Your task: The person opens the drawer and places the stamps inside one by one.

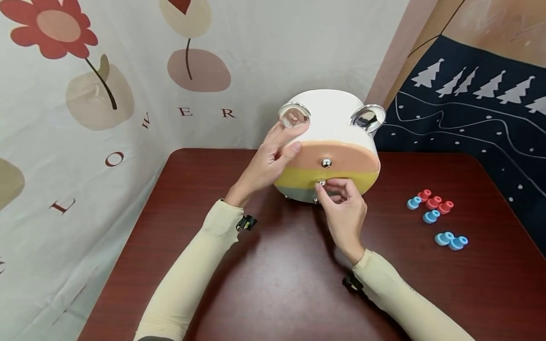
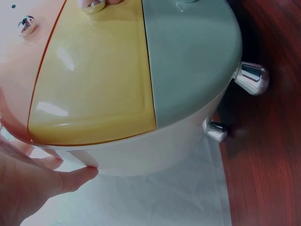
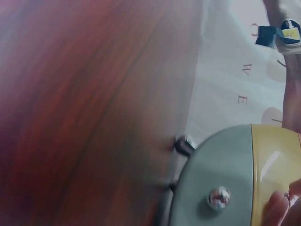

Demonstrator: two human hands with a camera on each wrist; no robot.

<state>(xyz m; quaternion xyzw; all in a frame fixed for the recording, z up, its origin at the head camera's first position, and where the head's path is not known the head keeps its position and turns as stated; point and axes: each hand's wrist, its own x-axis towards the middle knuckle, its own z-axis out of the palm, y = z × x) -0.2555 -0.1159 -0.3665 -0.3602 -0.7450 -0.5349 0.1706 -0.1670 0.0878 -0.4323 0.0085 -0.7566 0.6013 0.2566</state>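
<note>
the left hand (image 1: 268, 158) rests with relaxed fingers on the left side of the drawer box (image 1: 330, 118), far centre on the bench (image 1: 273, 284). only the head view shows the right hand (image 1: 343, 208) pinching the yellow drawer's knob (image 1: 322, 183); the left wrist view shows the chrome feet (image 2: 251, 77). the red and blue pegs (image 1: 435, 215) lie to the right.

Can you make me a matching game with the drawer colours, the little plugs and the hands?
Things:
1. Top drawer
2. Middle drawer
3. Left hand
4. Little plugs

Matches:
A. red and blue, lying on the table
B. peach coloured
C. resting on the side of the white box
D. yellow, its knob pinched by the right hand

Pairs: 1-B, 2-D, 3-C, 4-A
</note>
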